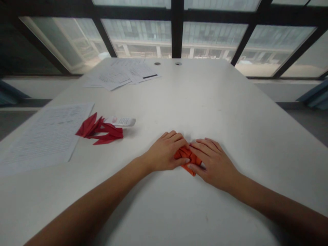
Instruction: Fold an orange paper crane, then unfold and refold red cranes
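A small piece of folded orange paper (pixel 186 155) lies on the white table in front of me, with creases across its top. My left hand (pixel 170 150) grips its left side, thumb on the near part and fingers curled over the far edge. From the other side my right hand (pixel 211 160) holds the right part, thumb in front and fingers laid over the top. Both hands are closed on the paper and cover much of it. A pointed folded red paper piece (pixel 99 130) rests to the left, apart from my hands.
A white remote control or similar printed item (pixel 121 121) lies behind the red piece. Printed sheets (pixel 48 133) cover the left side of the white table (pixel 200 92), and more papers (pixel 120 73) are at the far left. Dark-framed windows (pixel 176 30) stand beyond the far edge.
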`<act>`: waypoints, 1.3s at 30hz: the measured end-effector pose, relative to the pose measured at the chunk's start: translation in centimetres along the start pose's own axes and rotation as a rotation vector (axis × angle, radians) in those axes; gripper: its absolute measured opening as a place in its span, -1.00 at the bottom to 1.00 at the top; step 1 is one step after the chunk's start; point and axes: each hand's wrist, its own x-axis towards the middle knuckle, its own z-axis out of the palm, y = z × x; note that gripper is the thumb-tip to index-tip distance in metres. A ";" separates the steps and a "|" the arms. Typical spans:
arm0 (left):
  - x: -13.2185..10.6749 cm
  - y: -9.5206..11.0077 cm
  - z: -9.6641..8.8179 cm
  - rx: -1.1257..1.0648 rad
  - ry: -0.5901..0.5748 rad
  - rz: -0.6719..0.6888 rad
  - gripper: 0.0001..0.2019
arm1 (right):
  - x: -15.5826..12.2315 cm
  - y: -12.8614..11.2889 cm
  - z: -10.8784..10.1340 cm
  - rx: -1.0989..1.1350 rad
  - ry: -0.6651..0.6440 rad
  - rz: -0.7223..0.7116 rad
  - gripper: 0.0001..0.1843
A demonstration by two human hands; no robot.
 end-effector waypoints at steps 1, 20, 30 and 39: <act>0.0 0.0 0.0 0.000 0.001 -0.004 -0.64 | 0.0 -0.1 0.0 -0.017 -0.005 -0.005 -0.49; 0.2 -0.7 -0.5 -0.127 0.010 -0.011 -0.83 | -0.9 -1.7 -0.1 -0.151 -0.146 -0.003 -0.23; 0.0 -0.2 0.2 -0.121 0.088 -0.087 -0.58 | -1.0 -2.7 -0.5 -0.121 0.229 -0.138 -0.73; 0.1 -0.7 1.2 -0.269 0.212 -0.238 -0.55 | -1.2 -2.8 -0.4 -0.218 0.078 -0.181 -0.67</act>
